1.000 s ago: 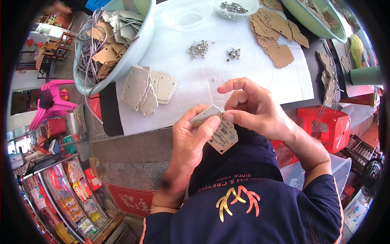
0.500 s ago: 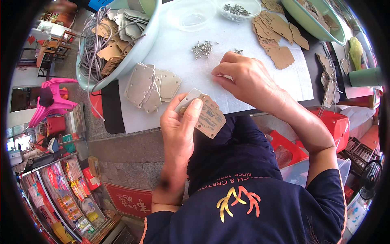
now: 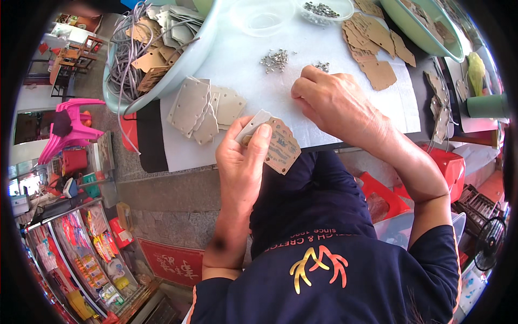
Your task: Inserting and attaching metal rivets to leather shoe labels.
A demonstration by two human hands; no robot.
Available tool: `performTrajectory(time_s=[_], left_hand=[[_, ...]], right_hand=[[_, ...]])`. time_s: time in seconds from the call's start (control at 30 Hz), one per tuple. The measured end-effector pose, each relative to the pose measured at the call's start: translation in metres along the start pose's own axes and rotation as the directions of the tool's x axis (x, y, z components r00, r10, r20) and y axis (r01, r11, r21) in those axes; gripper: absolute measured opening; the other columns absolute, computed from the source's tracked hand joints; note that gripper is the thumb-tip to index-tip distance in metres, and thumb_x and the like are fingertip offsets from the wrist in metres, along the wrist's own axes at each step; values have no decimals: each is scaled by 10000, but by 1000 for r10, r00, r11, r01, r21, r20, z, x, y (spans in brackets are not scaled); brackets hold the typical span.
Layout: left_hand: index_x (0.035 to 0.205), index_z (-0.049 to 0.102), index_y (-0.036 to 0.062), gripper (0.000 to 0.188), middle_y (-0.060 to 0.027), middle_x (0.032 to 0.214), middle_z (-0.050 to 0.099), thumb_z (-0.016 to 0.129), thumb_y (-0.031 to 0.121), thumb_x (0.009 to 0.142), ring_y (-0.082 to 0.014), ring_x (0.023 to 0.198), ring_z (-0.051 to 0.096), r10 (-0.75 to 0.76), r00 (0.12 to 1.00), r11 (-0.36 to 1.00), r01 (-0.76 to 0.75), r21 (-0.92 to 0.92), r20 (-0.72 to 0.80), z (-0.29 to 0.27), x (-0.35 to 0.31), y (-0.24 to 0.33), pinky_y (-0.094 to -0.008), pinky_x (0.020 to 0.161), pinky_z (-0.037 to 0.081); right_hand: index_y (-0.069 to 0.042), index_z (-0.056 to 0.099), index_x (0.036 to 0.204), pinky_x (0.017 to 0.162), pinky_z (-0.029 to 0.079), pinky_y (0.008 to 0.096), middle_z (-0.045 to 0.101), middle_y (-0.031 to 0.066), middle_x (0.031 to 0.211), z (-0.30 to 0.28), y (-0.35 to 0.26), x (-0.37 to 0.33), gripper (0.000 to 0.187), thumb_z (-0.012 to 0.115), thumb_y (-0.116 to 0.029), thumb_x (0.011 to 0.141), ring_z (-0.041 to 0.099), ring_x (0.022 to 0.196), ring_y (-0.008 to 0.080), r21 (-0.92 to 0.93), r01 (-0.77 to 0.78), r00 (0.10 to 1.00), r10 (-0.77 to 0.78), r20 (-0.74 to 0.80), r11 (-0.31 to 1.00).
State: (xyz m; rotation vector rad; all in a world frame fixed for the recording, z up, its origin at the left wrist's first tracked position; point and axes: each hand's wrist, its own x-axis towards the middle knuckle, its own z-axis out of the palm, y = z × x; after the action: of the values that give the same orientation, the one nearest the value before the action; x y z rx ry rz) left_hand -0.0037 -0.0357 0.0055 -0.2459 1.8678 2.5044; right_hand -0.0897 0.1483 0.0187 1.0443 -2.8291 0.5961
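The right hand (image 3: 339, 105) has left the printed card (image 3: 283, 147).

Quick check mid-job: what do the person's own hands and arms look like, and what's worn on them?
Left hand and right hand are ungloved, with no watch visible. Short dark navy sleeves carry thin orange edging.

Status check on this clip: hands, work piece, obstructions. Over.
Left hand gripping brown and grey cards. Right hand over white sheet, fingertip contents unclear. Right hand partly blocks view of small metal pile.
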Motion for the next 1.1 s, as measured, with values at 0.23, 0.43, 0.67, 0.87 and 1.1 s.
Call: performTrajectory(time_s=[0.23,0.43,0.67,0.87,1.1], left_hand=[[1084,562,-47,215,-8,879,611,592,116,947,-26,782,532,93,995,993,-91,71,-20,9,1,-1,-181,697,440],[1076,564,-35,195,9,854,582,588,110,948,-14,748,496,110,994,992,-109,70,-13,17,3,-1,-174,654,413],[1058,569,-29,176,22,840,562,589,107,947,-10,736,474,114,993,990,-115,86,8,22,2,-3,-174,637,399],[1046,572,-23,162,25,838,567,589,105,948,-3,727,471,97,995,994,-97,58,5,26,3,-3,-169,629,393],[1041,573,-13,150,24,837,569,586,105,950,-3,716,472,132,991,983,-133,129,18,24,4,-6,-171,609,396]], right_hand=[[-18,652,935,583,478,305,627,91,752,-11,-10,-8,92,628,-73,865,596,635,173,647,-89,982,174,-69,757],[-15,657,976,556,395,203,548,-48,696,10,-23,-26,129,633,-130,921,444,634,12,909,-221,947,300,113,354],[-23,651,955,557,411,211,562,-27,715,22,-18,-31,106,671,-98,883,469,615,32,897,-80,946,316,-69,436],[-5,633,949,607,464,226,595,58,920,14,-17,-33,115,680,-13,845,573,715,89,706,2,955,208,-212,708],[-17,638,929,589,457,228,601,62,910,19,-16,-32,102,684,-14,838,572,679,108,653,107,931,155,-331,750]])
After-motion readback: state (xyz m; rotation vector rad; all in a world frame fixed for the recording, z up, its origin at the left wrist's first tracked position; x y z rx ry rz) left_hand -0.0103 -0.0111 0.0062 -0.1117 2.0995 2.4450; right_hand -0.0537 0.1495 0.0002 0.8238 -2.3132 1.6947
